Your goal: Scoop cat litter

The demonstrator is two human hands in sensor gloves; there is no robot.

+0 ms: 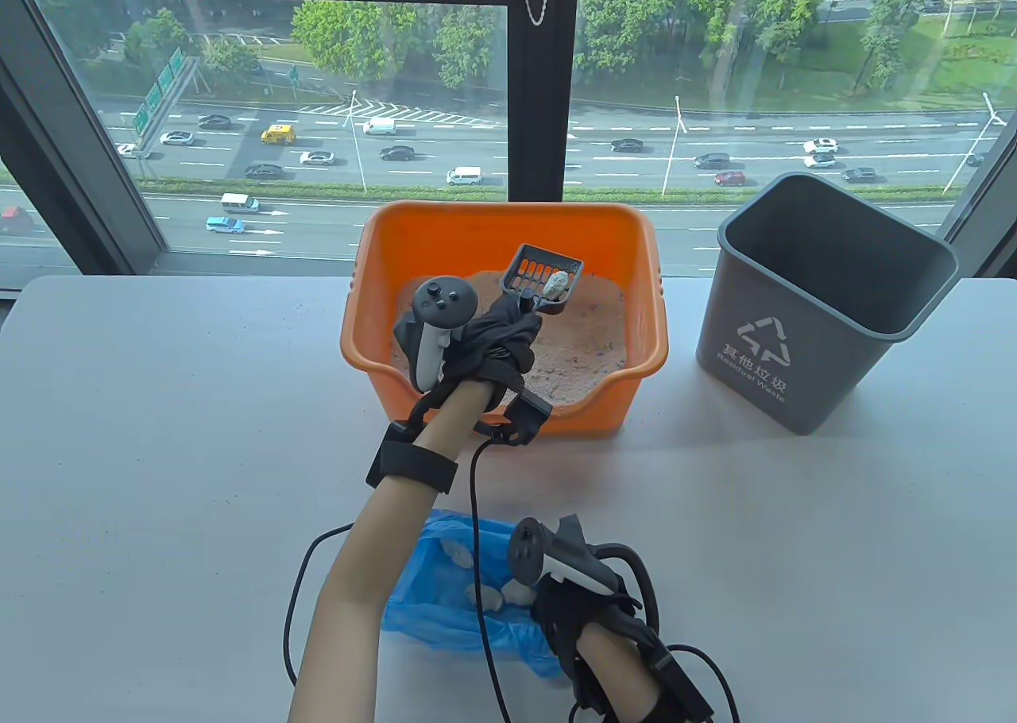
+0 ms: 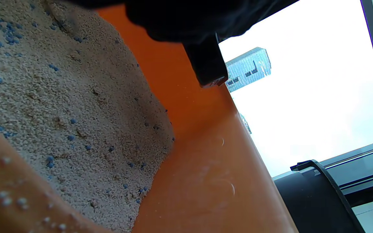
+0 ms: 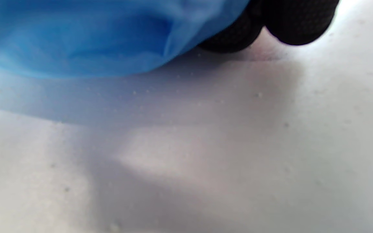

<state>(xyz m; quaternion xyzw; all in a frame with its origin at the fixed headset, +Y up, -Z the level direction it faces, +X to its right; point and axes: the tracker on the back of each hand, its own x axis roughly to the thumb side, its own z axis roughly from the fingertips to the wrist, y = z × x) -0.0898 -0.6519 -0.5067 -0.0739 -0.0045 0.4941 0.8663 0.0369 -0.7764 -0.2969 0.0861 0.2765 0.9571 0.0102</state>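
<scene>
An orange litter box (image 1: 636, 238) holds sandy litter (image 1: 580, 342) speckled with blue grains (image 2: 70, 106). My left hand (image 1: 496, 334) grips the handle of a dark grey slotted scoop (image 1: 540, 274) held above the litter, with a pale clump (image 1: 556, 282) lying in it. In the left wrist view only the handle's end (image 2: 207, 64) shows under the glove. Near the front edge my right hand (image 1: 568, 596) holds the rim of a blue plastic bag (image 1: 433, 588) that contains white clumps (image 1: 493, 596). The right wrist view shows the bag (image 3: 92, 35) and gloved fingers (image 3: 290, 22) against the table.
A grey waste bin (image 1: 826, 310) with a recycling mark stands to the right of the litter box; its rim (image 2: 319, 194) appears in the left wrist view. The white table (image 1: 159, 437) stretches left and right. A window runs behind. Black cables (image 1: 477, 564) trail from both wrists.
</scene>
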